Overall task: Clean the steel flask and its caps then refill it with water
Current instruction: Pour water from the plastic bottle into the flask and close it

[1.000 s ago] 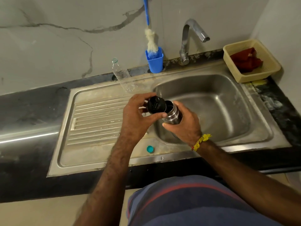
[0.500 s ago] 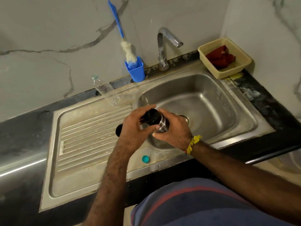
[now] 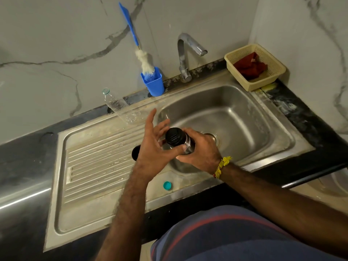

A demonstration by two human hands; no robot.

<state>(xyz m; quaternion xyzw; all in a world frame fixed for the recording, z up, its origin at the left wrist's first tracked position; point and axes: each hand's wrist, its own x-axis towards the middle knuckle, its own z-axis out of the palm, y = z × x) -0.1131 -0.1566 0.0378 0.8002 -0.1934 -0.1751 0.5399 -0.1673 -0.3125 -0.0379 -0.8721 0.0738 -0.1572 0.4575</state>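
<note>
My right hand [image 3: 199,151] grips the steel flask [image 3: 187,146] over the left part of the sink basin [image 3: 235,117]. A black inner cap [image 3: 174,136] sits on the flask's mouth. Beside the cap, my left hand [image 3: 153,142] has its fingers spread and straight, the thumb reaching toward the flask's neck. A second black cap [image 3: 135,152] lies on the ribbed drainboard [image 3: 98,157], partly hidden behind my left wrist.
A clear plastic bottle [image 3: 117,105] lies at the drainboard's back edge, and its teal cap [image 3: 167,185] rests near the front rim. A blue cup [image 3: 153,83] holds a bottle brush [image 3: 144,61]. The tap [image 3: 185,53] and a cream basket [image 3: 255,66] with a red cloth stand behind the basin.
My left hand has let go of the black inner cap, which now sits on the flask, and its fingers have spread open. The camera view shifted right.
</note>
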